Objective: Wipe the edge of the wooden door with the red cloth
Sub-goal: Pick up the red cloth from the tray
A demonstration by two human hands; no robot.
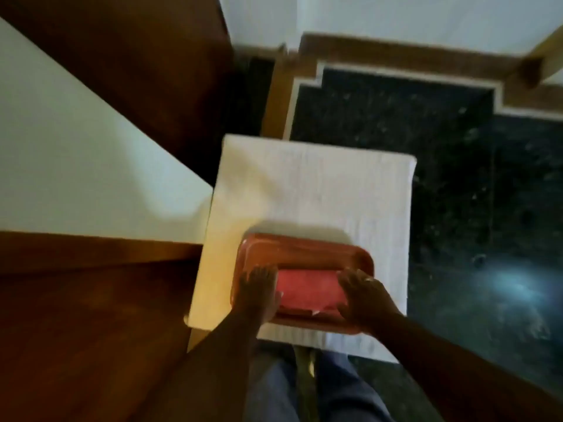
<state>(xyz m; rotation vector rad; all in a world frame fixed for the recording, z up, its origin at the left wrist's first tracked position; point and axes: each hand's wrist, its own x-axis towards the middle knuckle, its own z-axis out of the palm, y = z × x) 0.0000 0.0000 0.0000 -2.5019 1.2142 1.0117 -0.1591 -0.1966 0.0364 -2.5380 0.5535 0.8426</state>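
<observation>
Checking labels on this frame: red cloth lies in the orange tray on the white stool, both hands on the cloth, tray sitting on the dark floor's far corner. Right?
One thing is off: the orange tray is not on the dark floor; the head view shows it on the white stool. The rest holds: red cloth in the tray, left hand and right hand on it.

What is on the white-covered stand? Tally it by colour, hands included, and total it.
Red cloth: 1
Orange-red tray: 1
White cover: 1
Bare hands: 2, left hand and right hand, both at the cloth in the tray
Total: 5
</observation>
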